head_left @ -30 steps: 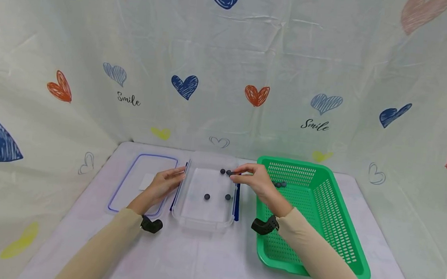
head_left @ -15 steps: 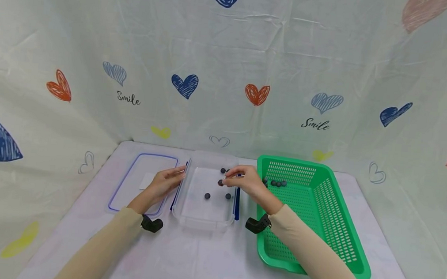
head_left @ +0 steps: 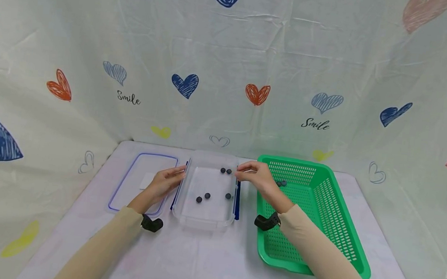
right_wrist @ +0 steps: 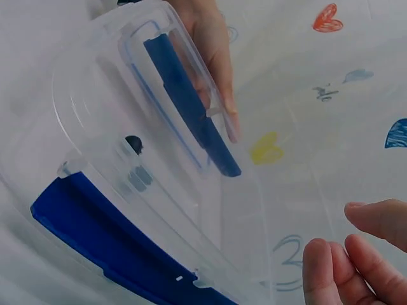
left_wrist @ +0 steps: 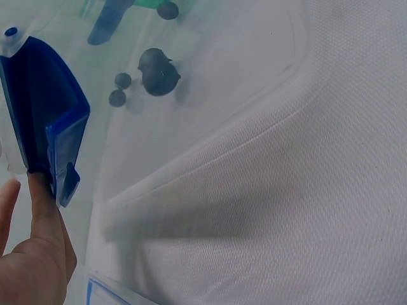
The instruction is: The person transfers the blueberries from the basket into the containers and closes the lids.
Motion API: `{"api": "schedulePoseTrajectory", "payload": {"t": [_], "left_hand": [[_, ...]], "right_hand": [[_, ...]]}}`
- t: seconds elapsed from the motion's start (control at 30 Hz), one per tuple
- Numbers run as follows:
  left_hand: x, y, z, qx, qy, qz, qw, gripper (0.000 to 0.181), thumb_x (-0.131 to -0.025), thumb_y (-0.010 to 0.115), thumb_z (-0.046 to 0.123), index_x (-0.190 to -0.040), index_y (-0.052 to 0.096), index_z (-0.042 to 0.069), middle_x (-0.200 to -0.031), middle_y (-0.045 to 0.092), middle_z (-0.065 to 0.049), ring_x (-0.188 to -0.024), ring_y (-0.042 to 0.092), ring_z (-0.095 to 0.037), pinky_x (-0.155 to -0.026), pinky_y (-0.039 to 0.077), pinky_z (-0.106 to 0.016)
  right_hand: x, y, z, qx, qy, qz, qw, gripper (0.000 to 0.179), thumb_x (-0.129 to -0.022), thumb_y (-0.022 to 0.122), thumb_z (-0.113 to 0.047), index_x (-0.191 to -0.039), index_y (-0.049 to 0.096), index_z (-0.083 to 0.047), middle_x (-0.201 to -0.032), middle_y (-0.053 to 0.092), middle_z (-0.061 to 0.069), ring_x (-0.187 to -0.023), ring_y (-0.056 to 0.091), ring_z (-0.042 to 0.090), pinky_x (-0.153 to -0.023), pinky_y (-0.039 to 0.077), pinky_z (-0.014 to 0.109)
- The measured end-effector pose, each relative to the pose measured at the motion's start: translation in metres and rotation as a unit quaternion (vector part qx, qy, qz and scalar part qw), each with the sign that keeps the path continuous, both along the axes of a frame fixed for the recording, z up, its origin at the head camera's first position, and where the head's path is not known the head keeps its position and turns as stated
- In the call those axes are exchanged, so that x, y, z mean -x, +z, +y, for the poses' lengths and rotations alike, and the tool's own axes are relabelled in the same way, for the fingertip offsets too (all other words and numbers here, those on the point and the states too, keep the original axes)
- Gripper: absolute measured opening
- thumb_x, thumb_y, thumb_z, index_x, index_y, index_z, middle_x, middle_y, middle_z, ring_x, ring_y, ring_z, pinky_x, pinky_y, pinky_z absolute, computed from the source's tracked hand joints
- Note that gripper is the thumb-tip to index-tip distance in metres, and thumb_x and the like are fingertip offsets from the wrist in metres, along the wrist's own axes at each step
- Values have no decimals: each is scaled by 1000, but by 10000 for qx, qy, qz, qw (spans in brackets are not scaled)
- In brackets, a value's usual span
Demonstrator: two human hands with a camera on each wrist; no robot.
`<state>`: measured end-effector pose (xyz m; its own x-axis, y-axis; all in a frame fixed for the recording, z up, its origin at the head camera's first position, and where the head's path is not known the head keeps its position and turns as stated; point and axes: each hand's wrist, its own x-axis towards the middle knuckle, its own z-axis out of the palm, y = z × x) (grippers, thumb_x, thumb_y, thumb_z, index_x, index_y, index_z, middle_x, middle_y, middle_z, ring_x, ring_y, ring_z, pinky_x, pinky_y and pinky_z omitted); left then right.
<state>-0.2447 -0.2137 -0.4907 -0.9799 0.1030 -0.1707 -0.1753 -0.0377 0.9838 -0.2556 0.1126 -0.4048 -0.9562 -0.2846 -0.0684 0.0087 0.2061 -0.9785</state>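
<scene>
Several small dark round balls [head_left: 207, 195], like blueberries, lie in a clear plastic box [head_left: 201, 222] with blue side latches. Two sit at its far right, two close together near the front left, and one by the right wall. My left hand [head_left: 162, 186] rests against the box's left side, fingers extended; in the left wrist view a fingertip touches the blue latch [left_wrist: 67, 121]. My right hand [head_left: 259, 181] hovers at the box's right rim. The right wrist view shows its thumb [right_wrist: 378, 219] apart from the fingers, with nothing between them.
A green perforated basket [head_left: 321, 210] stands to the right of the box, with more dark balls [head_left: 283, 183] at its far left, partly hidden by my right hand. A clear lid [head_left: 129, 189] with a blue seal lies at the left. Behind the table hangs a heart-printed sheet [head_left: 223, 51].
My right hand has let go of a dark ball inside the box, which now lies near the front left, and has moved back right to the rim. The left hand has stayed still.
</scene>
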Motion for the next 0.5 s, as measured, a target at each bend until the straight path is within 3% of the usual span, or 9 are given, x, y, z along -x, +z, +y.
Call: {"api": "schedulePoseTrajectory", "payload": {"t": [0.13, 0.3, 0.5], "left_hand": [[0, -1, 1, -36, 19, -4, 10000, 54, -100, 63, 16, -149, 44, 2, -151, 41, -21, -115, 56, -7, -103, 45, -23], [-1, 0, 0, 6, -32, -24, 10000, 54, -101, 62, 17, -150, 44, 4, -152, 40, -20, -118, 53, -6, -104, 44, -21], [-2, 2, 0, -1, 4, -57, 10000, 54, -101, 63, 18, -150, 44, 5, -152, 40, -19, -118, 52, -6, -103, 44, -21]], "right_hand": [[3, 2, 13, 116, -256, 48, 9996, 35, -90, 76, -13, -116, 65, 8, -109, 68, 14, -90, 70, 27, -101, 48, 50], [7, 0, 29, 303, -534, 183, 9979, 36, -91, 75, -12, -117, 64, 10, -104, 68, 13, -86, 69, 19, -95, 54, 47], [11, -2, 48, 462, -736, 229, 9960, 41, -92, 74, -14, -121, 60, 13, -101, 66, 10, -89, 68, 24, -94, 55, 47]]}}
